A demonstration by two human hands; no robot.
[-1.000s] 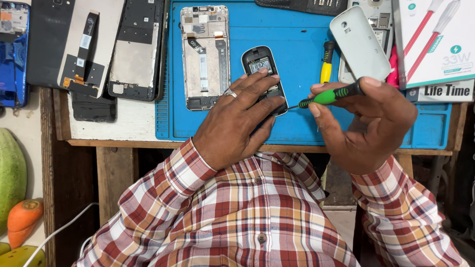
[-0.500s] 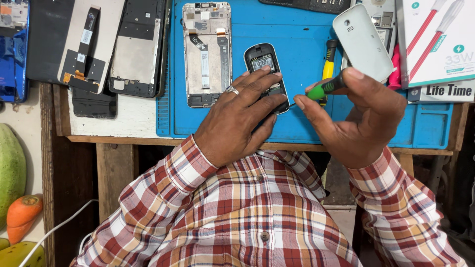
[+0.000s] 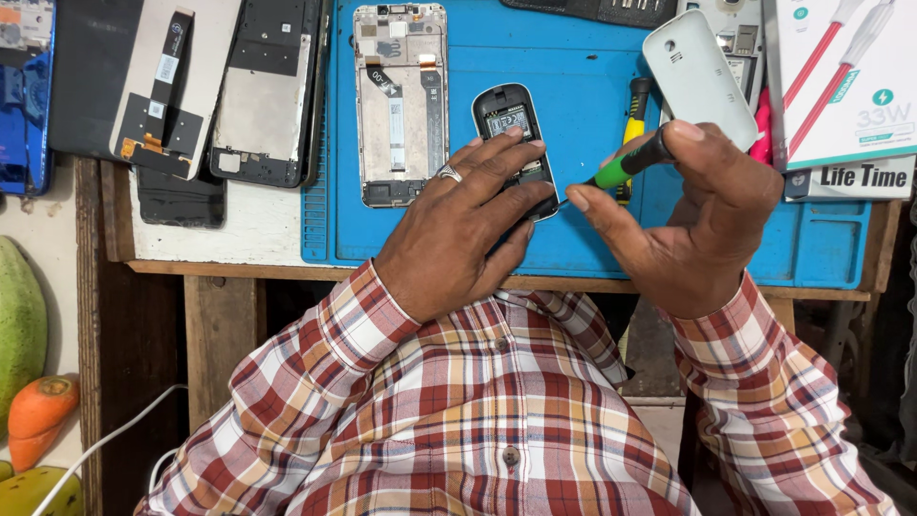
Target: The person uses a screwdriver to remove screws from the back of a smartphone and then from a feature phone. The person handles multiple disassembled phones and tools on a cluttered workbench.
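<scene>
Phone [image 3: 509, 124]: small, black, back cover off with innards exposed, lying lengthwise on the blue mat [image 3: 583, 86], lower half covered. Screwdriver [image 3: 626, 164]: green-and-black handle, tilted, tip touching the phone's lower right edge.

White-red cable box [image 3: 845, 81], far right, flat.

The small phone [image 3: 511, 134] lies on the mat [image 3: 583, 76], under the left hand [image 3: 458, 229]. The right hand [image 3: 688, 210] is just to its right and holds the screwdriver [image 3: 626, 164]. An open phone frame [image 3: 399, 100] lies left of the small phone. The phone cover [image 3: 697, 76] lies behind the right hand.
</scene>
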